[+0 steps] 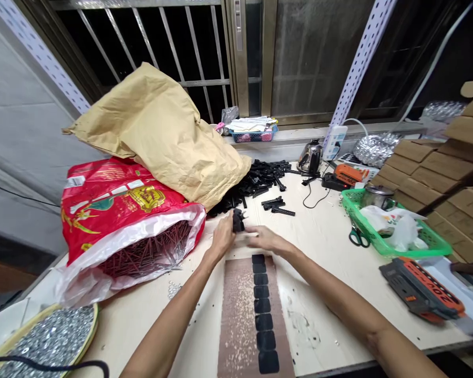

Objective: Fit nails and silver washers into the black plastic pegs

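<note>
My left hand (223, 233) is closed around a few small black plastic pieces (238, 220), held above the table just past the far end of a brown mat. Close by on the right, my right hand (265, 238) points toward those pieces; its fingers are smeared by motion, so their grip is unclear. Below both hands lies the worn brown mat (238, 315), with a column of black rounded-square pads (264, 321) along its right half. Beyond the hands, several black plastic parts (276, 205) lie in a small group in front of a larger black pile (266, 176).
A red sack (122, 210) of long screws or nails and a tan paper bag (161, 136) stand left. A bowl of metal washers (51, 336) sits front left. At right are a green basket (398, 247), scissors (358, 236), a battery pack (421, 289) and stacked cartons (437, 173).
</note>
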Motion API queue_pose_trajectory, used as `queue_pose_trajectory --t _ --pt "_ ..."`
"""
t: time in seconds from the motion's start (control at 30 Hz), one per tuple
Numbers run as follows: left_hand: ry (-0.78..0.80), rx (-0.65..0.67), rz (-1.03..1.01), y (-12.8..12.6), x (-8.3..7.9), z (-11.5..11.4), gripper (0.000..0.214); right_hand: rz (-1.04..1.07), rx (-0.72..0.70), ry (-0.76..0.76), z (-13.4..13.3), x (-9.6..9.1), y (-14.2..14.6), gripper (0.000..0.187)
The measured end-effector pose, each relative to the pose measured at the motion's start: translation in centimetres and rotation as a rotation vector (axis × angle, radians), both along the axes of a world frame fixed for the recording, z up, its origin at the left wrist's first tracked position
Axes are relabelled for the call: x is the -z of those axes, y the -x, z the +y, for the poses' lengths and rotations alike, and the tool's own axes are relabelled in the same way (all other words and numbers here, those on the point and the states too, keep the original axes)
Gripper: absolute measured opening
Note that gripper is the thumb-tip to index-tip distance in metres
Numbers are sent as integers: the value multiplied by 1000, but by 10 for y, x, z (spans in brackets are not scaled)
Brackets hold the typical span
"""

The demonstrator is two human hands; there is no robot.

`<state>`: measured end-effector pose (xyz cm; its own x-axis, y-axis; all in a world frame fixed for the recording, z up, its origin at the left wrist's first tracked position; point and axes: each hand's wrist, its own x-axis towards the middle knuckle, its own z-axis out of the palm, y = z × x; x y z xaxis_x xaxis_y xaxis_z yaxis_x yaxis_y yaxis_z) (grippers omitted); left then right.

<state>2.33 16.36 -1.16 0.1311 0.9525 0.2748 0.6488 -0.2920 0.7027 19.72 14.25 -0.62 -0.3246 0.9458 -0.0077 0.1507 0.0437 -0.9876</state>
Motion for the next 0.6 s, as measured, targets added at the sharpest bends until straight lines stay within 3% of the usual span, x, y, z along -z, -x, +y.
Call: queue_pose_trajectory --t 0.07,0.13,0.3,0.47,0.6 --pt "-10 78 93 -9 13 -5 69 -29 212 58 4 2 -31 36" --pt "-24 137 165 -17 25 -11 71 -64 324 43 9 4 -58 36" --pt "-63 219 263 -25 34 -14 65 -108 404 12 14 5 -84 30" --pt "-210 241 327 -34 8 -28 62 -86 368 -29 11 -2 -68 27" --pt "-383 285 330 -61 -19 -54 58 -45 186 45 1 -7 -43 26"
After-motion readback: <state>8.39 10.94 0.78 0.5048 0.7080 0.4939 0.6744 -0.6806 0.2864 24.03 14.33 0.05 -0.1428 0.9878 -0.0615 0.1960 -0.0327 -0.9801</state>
